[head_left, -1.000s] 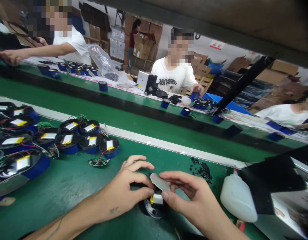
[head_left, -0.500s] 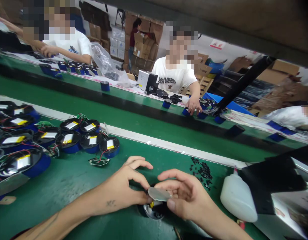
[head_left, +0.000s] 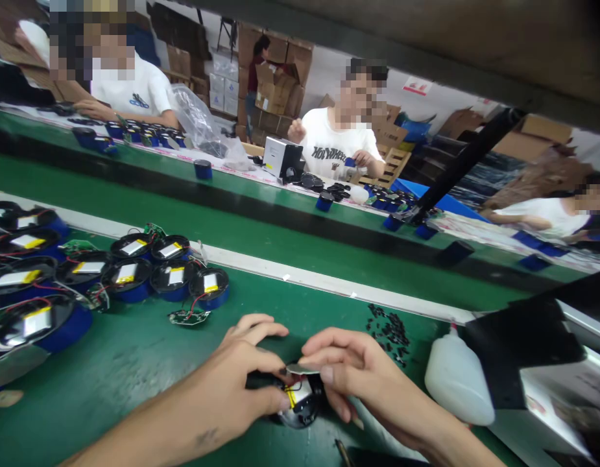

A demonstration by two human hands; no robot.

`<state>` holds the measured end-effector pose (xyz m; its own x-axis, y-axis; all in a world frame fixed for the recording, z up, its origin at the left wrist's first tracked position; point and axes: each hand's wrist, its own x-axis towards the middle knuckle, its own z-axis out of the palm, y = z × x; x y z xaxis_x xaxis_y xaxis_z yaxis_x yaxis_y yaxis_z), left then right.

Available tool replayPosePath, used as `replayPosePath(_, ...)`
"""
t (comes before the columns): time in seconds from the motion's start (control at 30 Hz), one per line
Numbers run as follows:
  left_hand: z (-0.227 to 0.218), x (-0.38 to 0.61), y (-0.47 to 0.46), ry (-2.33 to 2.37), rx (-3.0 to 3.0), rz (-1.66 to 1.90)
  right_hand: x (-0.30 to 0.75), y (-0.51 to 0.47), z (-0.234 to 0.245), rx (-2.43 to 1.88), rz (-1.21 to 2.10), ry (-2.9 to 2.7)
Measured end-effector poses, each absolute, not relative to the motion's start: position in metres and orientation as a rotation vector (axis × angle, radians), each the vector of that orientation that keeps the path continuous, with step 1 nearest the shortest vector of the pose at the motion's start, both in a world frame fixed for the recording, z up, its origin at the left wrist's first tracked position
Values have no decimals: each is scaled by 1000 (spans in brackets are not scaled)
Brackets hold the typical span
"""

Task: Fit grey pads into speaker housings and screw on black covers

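Well to the left of the round black unit [head_left: 303, 416] that the person is handling, rows of blue-sided units [head_left: 140, 290] stand on a green tabletop [head_left: 148, 357], each topped with a silver battery. The left hand [head_left: 239, 383] is at the unit's left side, thumb beside the yellow end of its battery; how firmly it grips, I cannot tell. The unit sits between the two hands, its inner face upward. Its battery [head_left: 303, 391] lies lengthwise roughly left to right, yellow end pointing left, silver end slanting slightly away. Above the unit's far side is a thin grey plate [head_left: 300, 370], seen nearly edge-on, its long axis running left to right. The right hand [head_left: 353, 370], at the unit's right, pinches the plate's right end. Beyond and right of the unit lie scattered small black pieces [head_left: 392, 332]; farther right stands a white squeeze bottle [head_left: 458, 383].
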<state>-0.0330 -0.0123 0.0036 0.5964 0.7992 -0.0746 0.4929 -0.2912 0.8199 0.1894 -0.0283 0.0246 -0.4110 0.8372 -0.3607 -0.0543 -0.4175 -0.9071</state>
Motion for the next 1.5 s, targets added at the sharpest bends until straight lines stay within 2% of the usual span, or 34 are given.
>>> replayPosePath(0.43, 9, -32, -21, 1094, 2092, 223, 196, -36, 31, -1287, 1898, -1169)
replayPosePath(0.77, -7, -33, -15, 915, 2586, 837, 196, -36, 31, -1325, 1722, -1222)
replayPosePath(1.07, -5, -39, -9, 893, 2502, 768, 197, -36, 32, -1354, 1667, -1201)
replayPosePath(1.23, -2, -46, 10, 979, 2304, 958, 202, -39, 27, -1379, 1641, -1219)
replayPosePath(1.43, -5, -42, 7, 1011, 2578, 485, 209, -40, 17, -1345, 1611, -1272)
replayPosePath(1.5, -5, -42, 4, 1016, 2586, 436, 210, -40, 16, -1359, 1600, -1274)
